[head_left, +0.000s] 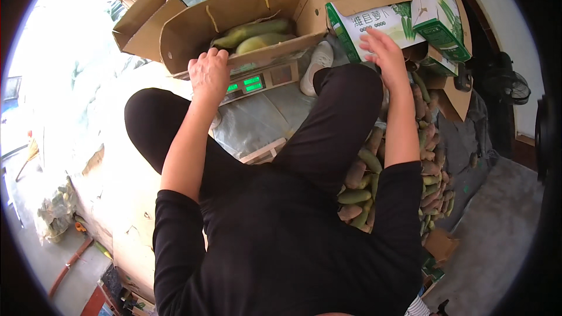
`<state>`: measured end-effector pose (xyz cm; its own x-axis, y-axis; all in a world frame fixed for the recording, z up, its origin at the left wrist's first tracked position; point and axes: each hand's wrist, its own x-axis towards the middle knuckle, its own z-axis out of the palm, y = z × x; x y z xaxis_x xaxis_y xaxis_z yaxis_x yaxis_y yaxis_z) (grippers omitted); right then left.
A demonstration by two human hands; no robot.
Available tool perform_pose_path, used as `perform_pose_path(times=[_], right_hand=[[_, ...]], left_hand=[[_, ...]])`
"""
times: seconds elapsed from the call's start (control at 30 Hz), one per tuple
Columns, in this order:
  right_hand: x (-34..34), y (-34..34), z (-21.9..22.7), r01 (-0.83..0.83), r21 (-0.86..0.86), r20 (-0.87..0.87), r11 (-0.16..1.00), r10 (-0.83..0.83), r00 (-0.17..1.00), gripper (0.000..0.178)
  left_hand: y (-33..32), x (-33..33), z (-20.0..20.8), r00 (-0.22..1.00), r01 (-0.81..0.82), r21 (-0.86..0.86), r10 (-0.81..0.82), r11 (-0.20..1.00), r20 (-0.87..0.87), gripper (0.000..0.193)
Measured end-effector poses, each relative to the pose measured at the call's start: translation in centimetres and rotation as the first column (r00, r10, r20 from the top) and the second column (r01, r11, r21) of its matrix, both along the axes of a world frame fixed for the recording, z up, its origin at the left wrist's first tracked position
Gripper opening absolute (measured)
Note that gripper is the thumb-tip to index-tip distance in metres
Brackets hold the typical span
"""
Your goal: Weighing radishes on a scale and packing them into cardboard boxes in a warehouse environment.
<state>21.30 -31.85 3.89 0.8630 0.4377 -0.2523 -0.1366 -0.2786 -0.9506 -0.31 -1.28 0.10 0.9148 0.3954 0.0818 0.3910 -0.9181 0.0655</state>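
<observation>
An open cardboard carton (246,0) with yellow cord handles stands on a scale (257,83) that has green lit digits. Inside it lie several long green radishes (263,42). My left hand (209,76) has its fingers curled over the carton's near rim at the left corner. My right hand (383,52) hovers empty at the right, fingers apart, in front of a white and green printed carton (374,20). Whether it touches that carton I cannot tell.
A pile of green radishes (355,196), many of them soil-covered, spreads on my right. More printed cartons (439,9) lean at the back right. A black fan (512,85) stands beyond them. My shoe (318,65) is beside the scale.
</observation>
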Motion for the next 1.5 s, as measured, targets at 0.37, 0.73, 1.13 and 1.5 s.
perform_pose_path(times=[0.37, 0.73, 1.13, 1.5], right_hand=[[-15.8, -21.7, -24.6, 0.498, -0.173, -0.454, 0.850, -0.518, 0.725, 0.019], [-24.2, -16.2, -29.9, 0.430, -0.307, -0.570, 0.849, -0.526, 0.631, 0.025], [-24.6, -9.3, -32.9, 0.416, -0.188, -0.671, 0.890, -0.425, 0.607, 0.027], [-27.0, -15.4, -33.6, 0.569, -0.102, -0.673, 0.816, -0.478, 0.565, 0.028]], left_hand=[[-0.6, 1.0, 0.2, 0.995, 0.036, -0.071, -0.042, 0.997, -0.087, 0.022], [3.6, -0.2, 5.6, 0.981, 0.118, -0.107, -0.133, 0.987, -0.144, 0.045], [9.7, -2.6, 3.7, 1.000, -0.018, -0.331, 0.024, 0.944, 0.012, 0.043], [10.8, -2.3, 2.4, 0.999, 0.043, -0.423, -0.035, 0.905, 0.026, 0.041]])
